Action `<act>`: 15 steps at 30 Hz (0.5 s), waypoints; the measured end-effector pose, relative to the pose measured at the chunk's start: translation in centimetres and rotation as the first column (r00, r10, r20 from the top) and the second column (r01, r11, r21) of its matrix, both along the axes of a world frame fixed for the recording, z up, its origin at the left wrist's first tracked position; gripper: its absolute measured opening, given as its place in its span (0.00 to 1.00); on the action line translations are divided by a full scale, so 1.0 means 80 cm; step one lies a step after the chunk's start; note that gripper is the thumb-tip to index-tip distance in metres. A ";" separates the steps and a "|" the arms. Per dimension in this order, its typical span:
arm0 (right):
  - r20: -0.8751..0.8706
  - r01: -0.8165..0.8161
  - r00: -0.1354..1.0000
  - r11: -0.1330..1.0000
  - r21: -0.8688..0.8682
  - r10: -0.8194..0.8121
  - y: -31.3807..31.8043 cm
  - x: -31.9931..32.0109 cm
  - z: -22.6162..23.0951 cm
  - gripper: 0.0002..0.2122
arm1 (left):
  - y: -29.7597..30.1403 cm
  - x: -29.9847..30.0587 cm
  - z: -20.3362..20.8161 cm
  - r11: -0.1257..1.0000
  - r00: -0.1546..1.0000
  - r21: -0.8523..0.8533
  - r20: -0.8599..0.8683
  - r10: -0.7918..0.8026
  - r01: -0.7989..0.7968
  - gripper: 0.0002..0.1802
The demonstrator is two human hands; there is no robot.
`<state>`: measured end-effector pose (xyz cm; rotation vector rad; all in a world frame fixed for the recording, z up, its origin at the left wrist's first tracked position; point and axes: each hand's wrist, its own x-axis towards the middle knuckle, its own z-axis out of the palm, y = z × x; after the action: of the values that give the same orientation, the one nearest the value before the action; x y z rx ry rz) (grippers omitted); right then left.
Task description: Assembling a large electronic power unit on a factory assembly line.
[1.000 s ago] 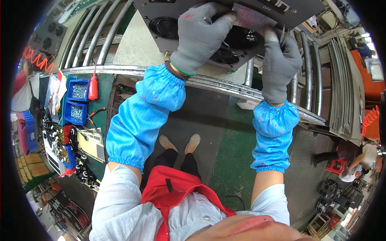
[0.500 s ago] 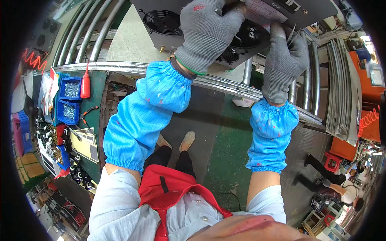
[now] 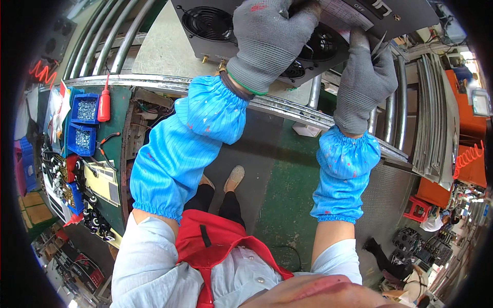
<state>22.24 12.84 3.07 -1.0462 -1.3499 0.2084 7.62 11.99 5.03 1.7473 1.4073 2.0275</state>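
Note:
A dark grey metal machine housing (image 3: 203,49) with black round fan grilles (image 3: 208,24) rests at the top of the view. A printed paper sheet (image 3: 345,14) lies against its face. My left hand (image 3: 275,43), in a grey knit glove, is closed by the sheet's left edge; its fingertips are partly hidden, so what they grip is unclear. My right hand (image 3: 364,79), gloved alike, has its index finger at the sheet's lower right corner. Thin pointed metal tips (image 3: 379,45), perhaps of tweezers or small scissors, stick out from its closed grip.
Under the housing runs a roller conveyor with a metal rail (image 3: 169,82). On the left bench are blue bins of screws (image 3: 84,109), a red squeeze bottle (image 3: 103,105), pliers (image 3: 105,142) and black casters (image 3: 95,215). Metal sheets (image 3: 434,118) stand at right; another person (image 3: 413,282) is lower right.
My view has shifted slightly, so the housing sits a little further right. Both hands keep their places on it. The other person at right has moved lower in the picture.

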 end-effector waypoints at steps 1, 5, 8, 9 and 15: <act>0.002 -0.001 1.000 1.000 0.000 0.001 0.000 0.000 0.000 0.08 | 0.000 0.001 -0.001 1.000 1.000 0.008 -0.009 0.001 -0.001 0.04; -0.017 0.000 1.000 1.000 -0.001 0.000 0.001 0.001 -0.001 0.09 | -0.001 0.003 0.000 1.000 1.000 0.023 0.014 0.009 -0.009 0.04; -0.020 -0.009 1.000 1.000 0.005 0.009 0.003 0.001 -0.002 0.09 | 0.000 0.003 -0.001 0.999 0.999 -0.022 0.020 0.031 -0.030 0.04; -0.019 -0.008 1.000 1.000 0.016 0.009 0.004 0.001 -0.002 0.09 | 0.004 0.002 -0.007 0.999 0.999 0.017 0.027 0.027 -0.027 0.04; -0.018 -0.009 1.000 1.000 -0.001 0.009 0.001 -0.001 0.001 0.09 | -0.003 0.004 0.003 1.000 0.999 -0.016 0.036 0.026 -0.025 0.04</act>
<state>22.16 12.91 3.11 -1.0374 -1.3387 0.2248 7.94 11.76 5.31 1.6861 1.4383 2.0442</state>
